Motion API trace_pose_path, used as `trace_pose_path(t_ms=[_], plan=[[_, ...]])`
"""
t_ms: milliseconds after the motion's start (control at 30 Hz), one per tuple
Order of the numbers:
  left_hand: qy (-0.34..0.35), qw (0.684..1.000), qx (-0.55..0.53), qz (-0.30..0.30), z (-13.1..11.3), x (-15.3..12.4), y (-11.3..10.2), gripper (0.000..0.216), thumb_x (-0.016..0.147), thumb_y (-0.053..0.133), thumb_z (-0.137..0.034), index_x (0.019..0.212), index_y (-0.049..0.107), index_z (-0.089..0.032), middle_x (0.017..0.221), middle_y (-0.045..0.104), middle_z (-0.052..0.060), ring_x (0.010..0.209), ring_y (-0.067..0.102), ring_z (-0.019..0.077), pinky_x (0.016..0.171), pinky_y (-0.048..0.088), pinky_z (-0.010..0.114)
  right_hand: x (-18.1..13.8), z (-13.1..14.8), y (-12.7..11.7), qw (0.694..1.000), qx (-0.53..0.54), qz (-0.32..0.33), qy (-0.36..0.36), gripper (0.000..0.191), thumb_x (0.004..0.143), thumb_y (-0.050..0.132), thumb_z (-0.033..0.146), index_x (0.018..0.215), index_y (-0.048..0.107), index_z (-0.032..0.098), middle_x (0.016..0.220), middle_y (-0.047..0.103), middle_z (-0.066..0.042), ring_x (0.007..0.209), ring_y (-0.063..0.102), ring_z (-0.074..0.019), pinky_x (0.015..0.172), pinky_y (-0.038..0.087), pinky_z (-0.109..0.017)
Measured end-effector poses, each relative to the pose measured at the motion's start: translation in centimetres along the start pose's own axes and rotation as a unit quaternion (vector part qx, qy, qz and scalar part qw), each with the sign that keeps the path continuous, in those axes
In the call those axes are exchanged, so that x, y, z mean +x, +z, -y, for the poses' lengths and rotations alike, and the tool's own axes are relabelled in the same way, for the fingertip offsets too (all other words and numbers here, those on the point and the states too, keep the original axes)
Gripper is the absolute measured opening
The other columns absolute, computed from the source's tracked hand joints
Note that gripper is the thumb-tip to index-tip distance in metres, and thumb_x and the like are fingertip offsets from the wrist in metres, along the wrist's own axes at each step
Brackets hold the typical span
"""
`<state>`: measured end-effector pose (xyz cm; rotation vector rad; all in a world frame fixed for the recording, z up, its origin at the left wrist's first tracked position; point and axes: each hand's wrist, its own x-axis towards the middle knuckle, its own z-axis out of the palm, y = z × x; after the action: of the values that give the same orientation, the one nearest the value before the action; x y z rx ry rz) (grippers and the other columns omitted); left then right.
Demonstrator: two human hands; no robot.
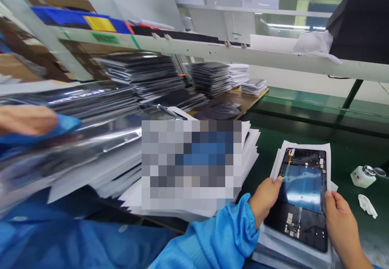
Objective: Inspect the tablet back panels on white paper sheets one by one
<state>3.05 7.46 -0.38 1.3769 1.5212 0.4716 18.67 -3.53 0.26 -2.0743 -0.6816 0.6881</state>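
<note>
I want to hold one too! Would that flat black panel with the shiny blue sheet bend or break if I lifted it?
The flat black panel probably stays stiff: the left hand and right hand grip its edges and it looks flat. Its exposed parts look fragile, and the glossy blue sheet seems slippery.

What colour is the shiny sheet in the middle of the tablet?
Blue, seen in the head view on the sheet.

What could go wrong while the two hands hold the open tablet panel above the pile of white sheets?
The left hand and right hand grip the tablet panel only at its edges, so it might slip. Bare fingertips lie close to the exposed blue film, which could pick up smudges. The stack of white sheets under it looks uneven, so the panel may slide toward the green mat.
</note>
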Motion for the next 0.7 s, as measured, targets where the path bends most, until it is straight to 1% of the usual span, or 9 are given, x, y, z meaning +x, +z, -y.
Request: trace_pose_path(t_ms=[100, 200, 300, 433, 533, 633, 700], plan=[[0.014, 1.0, -0.018, -0.003, 0.8, 0.4, -0.1, 0.038, 0.081, 0.042, -0.046, 0.068, 0.057, -0.013, 0.079, 0.062, 0.01, 0.077, 0.055, 0.0206, 0.064, 0.036, 0.026, -0.8, -0.3, 0.4, 1.0, 0.005, -0.02, -0.011, 0.038, 0.075, 0.038, 0.052, 0.092, 0.058, 0.024, 0.099, 0.063, -0.003, 0.098, 0.052, -0.0238, 0.081, 0.036, -0.031], [0.031, 0.998, -0.052, 0.003, 1.6, 0.5, 0.0, 0.04, 0.081, 0.039, -0.048, 0.071, 0.057, -0.013, 0.079, 0.062, 0.008, 0.076, 0.054, 0.0196, 0.065, 0.036, 0.026, -1.0, -0.9, 0.4, 0.999, 0.006, -0.029, -0.015, 0.04, 0.071, 0.04, 0.055, 0.09, 0.059, 0.026, 0.096, 0.064, -0.002, 0.096, 0.054, -0.0233, 0.081, 0.036, -0.031], [0.046, 0.996, -0.072, 0.003, 1.9, 0.1, 0.0, 0.038, 0.082, 0.036, -0.044, 0.075, 0.057, -0.013, 0.081, 0.061, 0.008, 0.078, 0.054, 0.0198, 0.068, 0.036, 0.027, -1.0, -1.5, 0.1, 0.999, -0.004, -0.028, -0.016, 0.041, 0.069, 0.044, 0.057, 0.089, 0.061, 0.026, 0.097, 0.064, -0.002, 0.097, 0.054, -0.0248, 0.081, 0.037, -0.032], [0.072, 0.997, -0.029, -0.017, 1.2, -0.8, -0.3, 0.038, 0.085, 0.029, -0.04, 0.078, 0.056, -0.014, 0.083, 0.06, 0.008, 0.079, 0.053, 0.0196, 0.07, 0.036, 0.029, -1.4, -1.8, -0.5, 0.999, -0.009, -0.035, -0.017, 0.037, 0.067, 0.049, 0.053, 0.088, 0.061, 0.025, 0.104, 0.063, -0.004, 0.106, 0.05, -0.0268, 0.087, 0.037, -0.033], [0.104, 0.994, -0.017, -0.033, 0.2, -1.7, -0.8, 0.037, 0.086, 0.028, -0.041, 0.083, 0.056, -0.016, 0.086, 0.06, 0.006, 0.083, 0.054, 0.0194, 0.074, 0.036, 0.029, -2.1, -1.7, -0.6, 0.996, 0.0, -0.074, -0.051, 0.034, 0.068, 0.051, 0.051, 0.088, 0.061, 0.025, 0.104, 0.062, -0.006, 0.105, 0.051, -0.0276, 0.09, 0.036, -0.034], [0.121, 0.99, -0.045, -0.06, -0.7, -2.4, -1.0, 0.037, 0.087, 0.029, -0.042, 0.086, 0.055, -0.016, 0.088, 0.06, 0.006, 0.085, 0.054, 0.0191, 0.076, 0.037, 0.029, -2.9, -1.7, -0.3, 0.987, 0.036, -0.12, -0.105, 0.033, 0.072, 0.048, 0.051, 0.084, 0.06, 0.023, 0.1, 0.063, -0.009, 0.099, 0.054, -0.0289, 0.09, 0.037, -0.036], [0.111, 0.988, -0.085, -0.069, -1.0, -2.7, -0.9, 0.037, 0.087, 0.028, -0.042, 0.085, 0.055, -0.016, 0.086, 0.06, 0.005, 0.084, 0.054, 0.0186, 0.075, 0.038, 0.028, -3.3, -1.9, 0.0, 0.981, 0.066, -0.138, -0.123, 0.035, 0.071, 0.049, 0.052, 0.083, 0.06, 0.021, 0.096, 0.063, -0.01, 0.097, 0.055, -0.029, 0.09, 0.037, -0.035]])
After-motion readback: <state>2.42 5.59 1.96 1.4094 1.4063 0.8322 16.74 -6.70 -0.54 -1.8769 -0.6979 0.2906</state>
